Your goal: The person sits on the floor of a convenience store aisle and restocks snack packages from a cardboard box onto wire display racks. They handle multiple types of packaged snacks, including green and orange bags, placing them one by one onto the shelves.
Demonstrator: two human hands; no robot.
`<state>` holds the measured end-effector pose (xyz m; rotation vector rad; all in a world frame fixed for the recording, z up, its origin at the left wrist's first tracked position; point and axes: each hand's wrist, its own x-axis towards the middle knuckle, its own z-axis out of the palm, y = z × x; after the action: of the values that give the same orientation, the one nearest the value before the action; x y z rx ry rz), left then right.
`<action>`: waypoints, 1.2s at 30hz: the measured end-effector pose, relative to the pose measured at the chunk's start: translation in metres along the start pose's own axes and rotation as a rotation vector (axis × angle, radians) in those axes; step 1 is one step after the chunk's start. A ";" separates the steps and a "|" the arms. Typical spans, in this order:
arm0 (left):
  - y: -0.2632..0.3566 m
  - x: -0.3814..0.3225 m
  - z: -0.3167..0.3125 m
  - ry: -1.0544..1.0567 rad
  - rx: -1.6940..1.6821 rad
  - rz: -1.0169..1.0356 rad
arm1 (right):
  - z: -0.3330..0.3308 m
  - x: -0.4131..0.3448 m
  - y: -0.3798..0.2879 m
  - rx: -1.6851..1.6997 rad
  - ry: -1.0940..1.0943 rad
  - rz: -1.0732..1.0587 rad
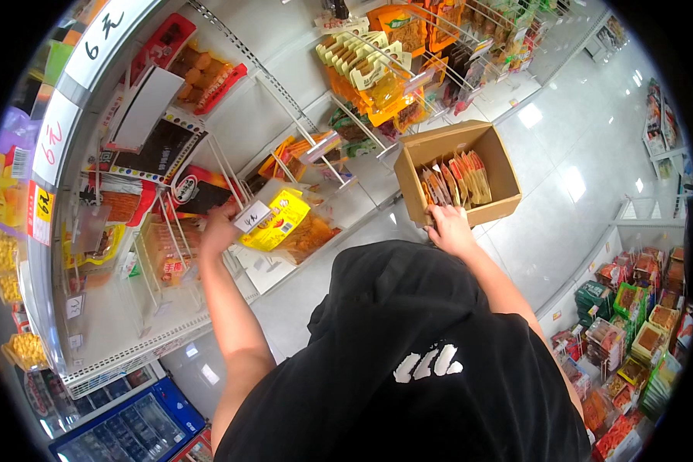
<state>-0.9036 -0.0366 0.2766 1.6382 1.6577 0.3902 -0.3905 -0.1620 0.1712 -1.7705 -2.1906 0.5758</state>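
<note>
My right hand [451, 230] grips the near rim of an open cardboard box [496, 167], fingers hooked over its edge. Flat snack packets [465, 176] stand upright in a row inside it. On the left, my left hand [218, 228] reaches in among the wire display hooks of a shelf rack. It is blurred, and its fingertips are partly hidden beside a black and red snack packet [199, 189]. Just right of that hand hangs a clear packet with a yellow label [277, 216], behind a price tag [252, 216]. Whether my left hand holds anything cannot be seen.
White metal shelving [265, 34] with projecting hooks and hanging snack packets [375, 69] curves along the left and top. Grey floor tiles [554, 150] reflect the lights. Packaged food fills a shelf [629, 312] at right. A blue-framed freezer [133, 427] stands at lower left.
</note>
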 end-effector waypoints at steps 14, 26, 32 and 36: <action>-0.020 -0.076 0.058 -0.012 0.029 -0.108 | -0.009 -0.006 0.003 0.150 0.037 -0.074; 0.181 -0.110 0.098 0.000 0.744 0.532 | -0.120 0.012 -0.029 0.738 -0.188 -0.180; 0.313 -0.091 0.130 -0.049 0.741 0.881 | -0.160 0.024 -0.034 0.612 -0.502 -0.418; 0.373 -0.063 0.159 -0.053 0.800 1.037 | -0.148 0.036 0.025 1.363 -0.645 -0.102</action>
<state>-0.5340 -0.0932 0.4455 3.0271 0.7917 0.1466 -0.3107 -0.1022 0.2891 -0.7280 -1.3370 2.1207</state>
